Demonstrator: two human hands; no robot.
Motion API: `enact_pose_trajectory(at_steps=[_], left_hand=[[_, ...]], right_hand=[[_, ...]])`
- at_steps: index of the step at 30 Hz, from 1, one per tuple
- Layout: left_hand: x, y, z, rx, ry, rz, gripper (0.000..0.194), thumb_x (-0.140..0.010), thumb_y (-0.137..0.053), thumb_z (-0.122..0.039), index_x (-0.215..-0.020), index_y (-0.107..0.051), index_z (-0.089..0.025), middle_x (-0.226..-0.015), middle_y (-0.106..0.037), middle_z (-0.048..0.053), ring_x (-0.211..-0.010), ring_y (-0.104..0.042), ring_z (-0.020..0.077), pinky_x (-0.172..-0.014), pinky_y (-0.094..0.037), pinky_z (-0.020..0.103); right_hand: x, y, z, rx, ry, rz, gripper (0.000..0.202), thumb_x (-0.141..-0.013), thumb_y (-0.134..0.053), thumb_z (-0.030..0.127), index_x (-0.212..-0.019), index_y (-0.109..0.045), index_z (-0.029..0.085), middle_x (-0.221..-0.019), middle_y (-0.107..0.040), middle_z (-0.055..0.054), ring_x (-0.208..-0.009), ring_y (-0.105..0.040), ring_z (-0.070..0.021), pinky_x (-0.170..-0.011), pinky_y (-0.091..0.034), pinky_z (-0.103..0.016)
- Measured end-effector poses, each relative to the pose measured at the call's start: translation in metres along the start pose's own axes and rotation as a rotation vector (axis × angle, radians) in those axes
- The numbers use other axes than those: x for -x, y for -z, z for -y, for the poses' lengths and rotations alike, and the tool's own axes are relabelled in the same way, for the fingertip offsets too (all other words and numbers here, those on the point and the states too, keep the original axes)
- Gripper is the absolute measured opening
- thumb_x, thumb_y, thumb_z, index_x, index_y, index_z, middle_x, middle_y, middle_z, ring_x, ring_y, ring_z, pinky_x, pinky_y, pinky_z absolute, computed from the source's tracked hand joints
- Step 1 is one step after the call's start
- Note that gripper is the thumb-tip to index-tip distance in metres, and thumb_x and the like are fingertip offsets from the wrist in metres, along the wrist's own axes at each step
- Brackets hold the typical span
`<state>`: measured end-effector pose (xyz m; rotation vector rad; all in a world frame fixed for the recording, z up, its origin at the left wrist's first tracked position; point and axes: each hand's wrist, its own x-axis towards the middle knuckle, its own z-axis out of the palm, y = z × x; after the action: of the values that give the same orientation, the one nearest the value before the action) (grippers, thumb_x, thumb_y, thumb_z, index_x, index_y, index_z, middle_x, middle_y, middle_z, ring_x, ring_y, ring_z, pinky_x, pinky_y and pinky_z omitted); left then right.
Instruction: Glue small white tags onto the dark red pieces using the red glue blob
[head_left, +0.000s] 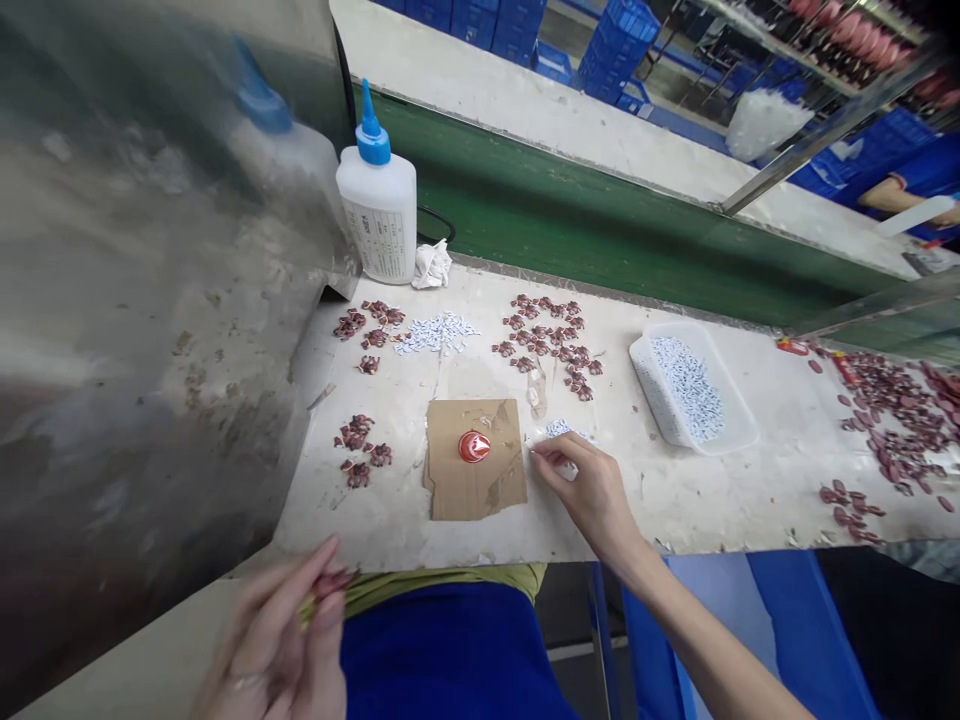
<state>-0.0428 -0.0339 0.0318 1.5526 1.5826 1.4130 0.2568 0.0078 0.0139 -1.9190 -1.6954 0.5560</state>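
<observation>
My left hand (281,635) is raised at the lower left, its fingers pinched on a small reddish-brown piece (330,583). Over the worktop, right of the cardboard, my right hand (589,485) is closed at thumb and forefinger; what the fingertips hold is too small to name. Beside them lies a small pile of white-and-blue bits (559,429). On the square of cardboard (450,495) sits a round red thing (474,446) with a glossy top. Small brown figures (356,432) lie in groups to the left, with more figures (551,332) behind the cardboard.
A white bottle (381,215) with a blue nozzle stands at the back left, near crumpled tissue (433,265). A metal panel (150,300) rises at left. A clear tray (739,435) holds many white-and-blue bits. Brown pieces (900,420) cover the far right; a person's arm (889,195) shows beyond.
</observation>
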Motion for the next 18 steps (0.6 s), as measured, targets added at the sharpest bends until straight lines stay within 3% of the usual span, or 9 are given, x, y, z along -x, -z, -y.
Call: enact_pose_trajectory(at_steps=[2, 4, 6, 10, 14, 18], left_hand=[[-0.005, -0.011, 0.005, 0.074, -0.057, 0.109, 0.041, -0.086, -0.070, -0.006, -0.122, -0.070, -0.023, -0.102, -0.069, 0.001, -0.087, -0.067, 0.0085, -0.082, -0.058, 0.015], [-0.010, -0.020, 0.010, 0.096, -0.082, 0.222, 0.036, -0.086, -0.069, -0.003, -0.117, -0.070, -0.022, -0.102, -0.069, 0.001, -0.093, -0.068, 0.0102, -0.089, -0.058, 0.018], [-0.013, -0.026, 0.013, 0.061, -0.024, 0.283, 0.029, -0.090, -0.066, -0.005, -0.113, -0.069, -0.023, -0.105, -0.071, 0.001, -0.099, -0.069, 0.0095, -0.094, -0.057, 0.017], [-0.015, -0.036, 0.012, 0.037, 0.047, 0.368, 0.031, -0.099, -0.057, -0.014, -0.124, -0.066, -0.030, -0.114, -0.070, -0.002, -0.102, -0.069, 0.0042, -0.097, -0.052, 0.009], [-0.017, -0.045, 0.011, 0.043, 0.009, 0.391, 0.034, -0.097, -0.061, -0.015, -0.127, -0.067, -0.032, -0.115, -0.071, -0.003, -0.101, -0.070, 0.0030, -0.096, -0.052, 0.006], [-0.019, -0.048, 0.013, 0.075, -0.006, 0.357, 0.026, -0.090, -0.072, -0.015, -0.112, -0.073, -0.030, -0.107, -0.076, -0.005, -0.096, -0.073, 0.0054, -0.095, -0.056, 0.009]], right_hand=[[-0.003, 0.000, 0.006, -0.091, -0.008, 0.025, 0.012, -0.093, -0.064, 0.026, -0.090, -0.074, 0.021, -0.085, -0.079, -0.005, -0.077, -0.075, -0.0230, -0.073, -0.061, -0.036], [-0.007, -0.001, 0.012, -0.174, 0.005, 0.057, 0.009, -0.093, -0.066, 0.026, -0.091, -0.074, 0.021, -0.087, -0.080, -0.004, -0.077, -0.077, -0.0221, -0.075, -0.062, -0.036], [-0.012, -0.003, 0.018, -0.201, 0.062, 0.083, 0.009, -0.094, -0.067, 0.024, -0.092, -0.075, 0.021, -0.087, -0.080, -0.004, -0.077, -0.077, -0.0208, -0.075, -0.062, -0.035], [-0.021, -0.008, 0.026, -0.175, 0.206, 0.088, 0.012, -0.098, -0.064, 0.021, -0.100, -0.076, 0.021, -0.095, -0.079, -0.005, -0.084, -0.075, -0.0201, -0.076, -0.061, -0.032], [-0.023, -0.011, 0.027, -0.173, 0.268, 0.099, 0.015, -0.100, -0.062, 0.019, -0.103, -0.077, 0.021, -0.099, -0.078, -0.006, -0.089, -0.075, -0.0196, -0.077, -0.061, -0.031], [-0.023, -0.013, 0.028, -0.188, 0.258, 0.101, 0.014, -0.100, -0.063, 0.019, -0.103, -0.076, 0.021, -0.101, -0.078, -0.006, -0.091, -0.075, -0.0198, -0.079, -0.060, -0.031]])
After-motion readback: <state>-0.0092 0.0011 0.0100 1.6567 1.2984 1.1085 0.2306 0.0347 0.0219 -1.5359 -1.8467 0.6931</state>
